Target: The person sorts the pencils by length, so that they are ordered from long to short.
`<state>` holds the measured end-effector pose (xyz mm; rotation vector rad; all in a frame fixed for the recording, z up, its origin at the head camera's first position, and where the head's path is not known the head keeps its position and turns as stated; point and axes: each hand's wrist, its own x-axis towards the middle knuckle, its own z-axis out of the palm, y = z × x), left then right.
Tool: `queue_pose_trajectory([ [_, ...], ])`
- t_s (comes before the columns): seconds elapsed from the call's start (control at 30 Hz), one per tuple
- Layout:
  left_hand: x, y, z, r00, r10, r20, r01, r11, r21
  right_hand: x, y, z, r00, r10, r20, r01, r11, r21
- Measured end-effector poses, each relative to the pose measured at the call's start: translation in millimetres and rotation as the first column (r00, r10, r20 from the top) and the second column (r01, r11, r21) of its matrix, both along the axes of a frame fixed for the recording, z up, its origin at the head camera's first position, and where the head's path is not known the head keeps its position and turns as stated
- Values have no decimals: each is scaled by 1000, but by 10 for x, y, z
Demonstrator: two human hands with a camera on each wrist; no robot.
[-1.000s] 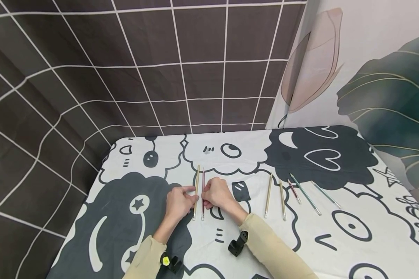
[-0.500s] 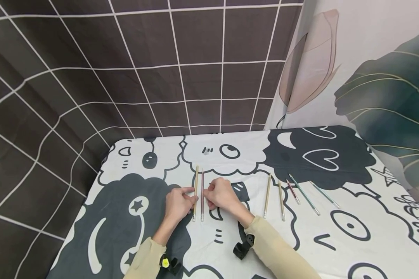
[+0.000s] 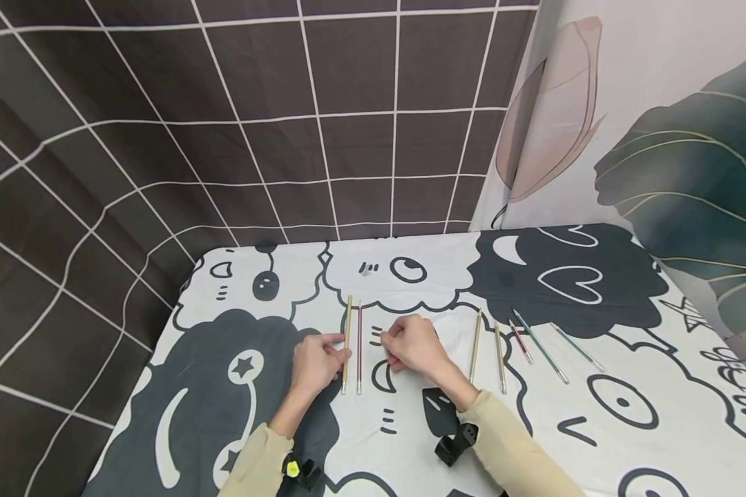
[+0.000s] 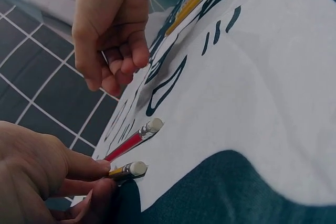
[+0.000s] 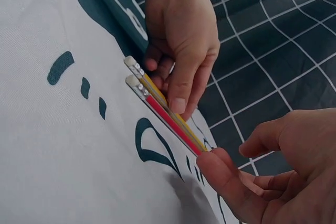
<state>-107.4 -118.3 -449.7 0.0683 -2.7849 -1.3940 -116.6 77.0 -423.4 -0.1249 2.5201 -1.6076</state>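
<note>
A yellow pencil (image 3: 348, 319) and a red pencil (image 3: 359, 352) lie side by side on the cloth, nearly parallel, with a narrow gap between them. My left hand (image 3: 313, 364) pinches the yellow pencil between thumb and fingers from the left. In the left wrist view, the white eraser ends of the yellow pencil (image 4: 128, 170) and red pencil (image 4: 132, 141) point toward the camera side. My right hand (image 3: 418, 345) hovers to the right of the red pencil, holding nothing, its fingers loosely bent and apart from the pencil.
Further right lie several more pencils: two yellow ones, including a yellow pencil (image 3: 476, 345), a short red pencil (image 3: 522, 342), and two green ones, including a green pencil (image 3: 542, 347). A patterned cloth (image 3: 373, 449) covers the table. A dark checked curtain (image 3: 360, 148) hangs behind.
My right hand has let go of the red pencil and moved to the right, away from it. The left hand has stayed at the yellow pencil.
</note>
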Motion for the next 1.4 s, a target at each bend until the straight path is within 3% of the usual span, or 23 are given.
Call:
queue_pose_trajectory([
  [0.43,4,-8,16,1000,2,-3,-2,1000,6,0,57,-1,999,-37,33,38,999,-22],
  [1.1,19,-3,27,1000,13,-10,-13,1000,-5,-8,218,33,999,-51,-8,51,998,22],
  [1.4,68,35,158,996,69,-60,-65,995,77,30,485,89,995,-91,27,91,996,23],
])
